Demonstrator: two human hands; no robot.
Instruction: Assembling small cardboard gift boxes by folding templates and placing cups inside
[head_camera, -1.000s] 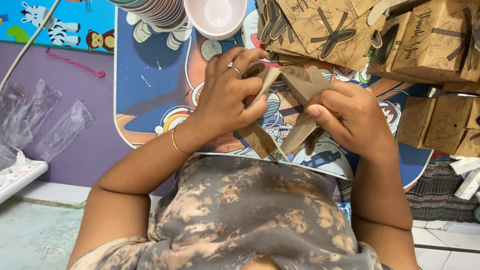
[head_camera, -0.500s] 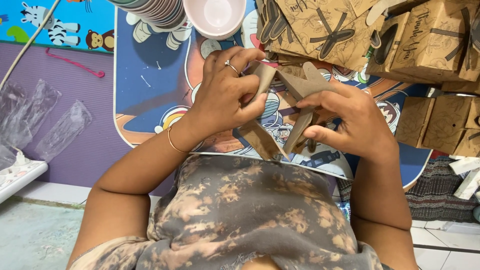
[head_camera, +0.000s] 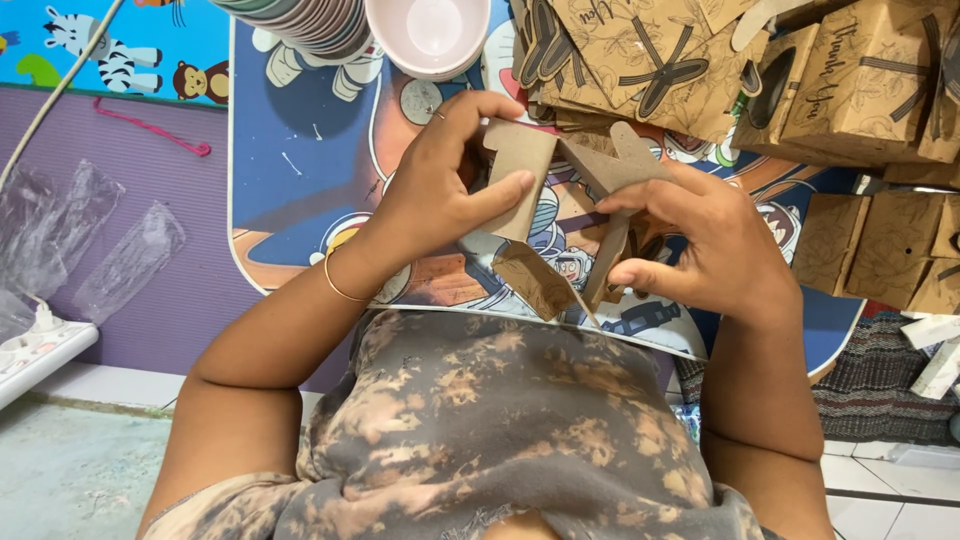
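**Flaps swing open as both hands work the flat box**

Since a second ago the left hand (head_camera: 440, 190) has slid higher on the brown cardboard box (head_camera: 560, 230), its thumb now pressed flat along one upright panel, and the lower flap has dropped further down and toward the person's chest. The right hand (head_camera: 710, 250) has turned a little, its index finger now lying over the top tab. Judging by this, the flat cut-out is partway to being folded into shape, with its panels still splayed and nothing locked.

The box sits in the air just above the near edge of the bench (head_camera: 300, 170), between the two hands and close to the patterned shirt. The left fingers are clamped on the left panel, thumb in front and the rest behind; the right fingers are closed on the right panel and tab.

Counted: one box in hand. On the right of the bench, folded boxes (head_camera: 860, 80) stand in a cluster, at least six showing, some cut off by the frame. One heap of flat cut-outs (head_camera: 640, 60) lies beyond the hands; its sheets overlap too much to count. One white bowl (head_camera: 428, 35), one stack of plates (head_camera: 300, 20), three clear plastic sleeves (head_camera: 130, 260) on the purple mat, one white power strip (head_camera: 40, 350).
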